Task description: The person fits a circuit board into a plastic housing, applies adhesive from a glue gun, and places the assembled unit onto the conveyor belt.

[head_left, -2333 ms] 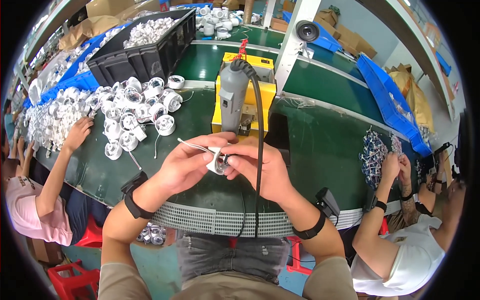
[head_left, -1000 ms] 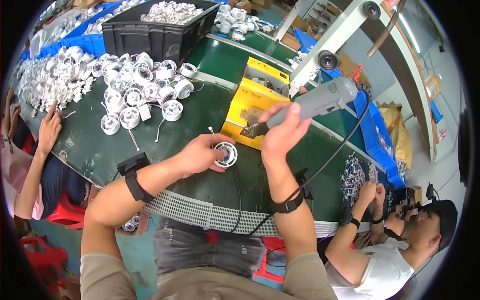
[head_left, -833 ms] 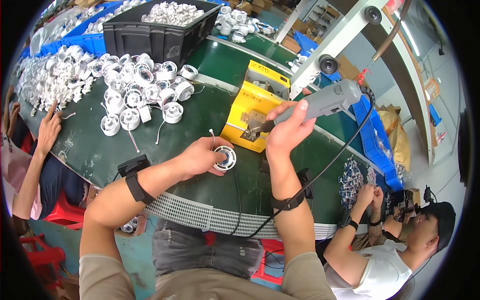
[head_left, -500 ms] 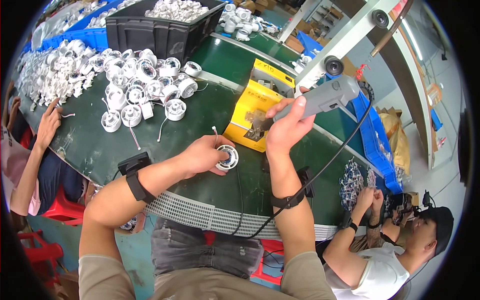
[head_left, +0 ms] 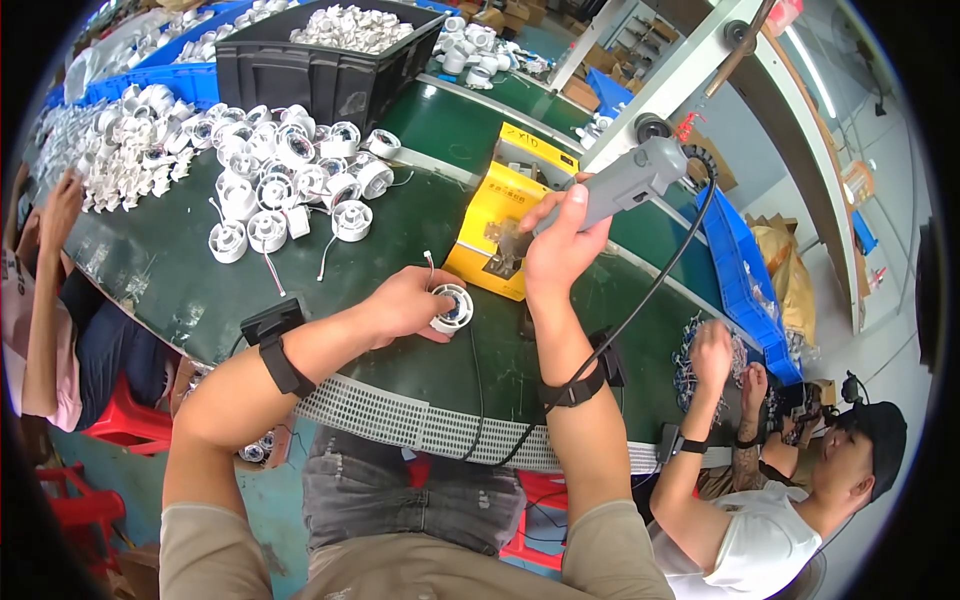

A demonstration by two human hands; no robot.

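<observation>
My left hand grips a white round plastic housing above the green table, its circular ribbed opening turned up and a dark board inside. A short wire with a white plug sticks up beside the fingers. Wrapped round a grey electric screwdriver, my right hand holds it tilted, back end up to the right. The screwdriver's front end is hidden behind my fingers, over the metal part of a yellow box-shaped screw feeder. A black cord runs from the screwdriver down past my right forearm.
Several similar white housings with wires lie at the left, beside a heap of small white parts. Behind them stands a black crate. A blue bin is at the right. Co-workers sit on both sides; a white post rises behind.
My right hand and the screwdriver have shifted slightly left. The left co-worker's hand has moved back toward the small parts; the right co-worker has lifted a hand. My left hand still holds the housing.
</observation>
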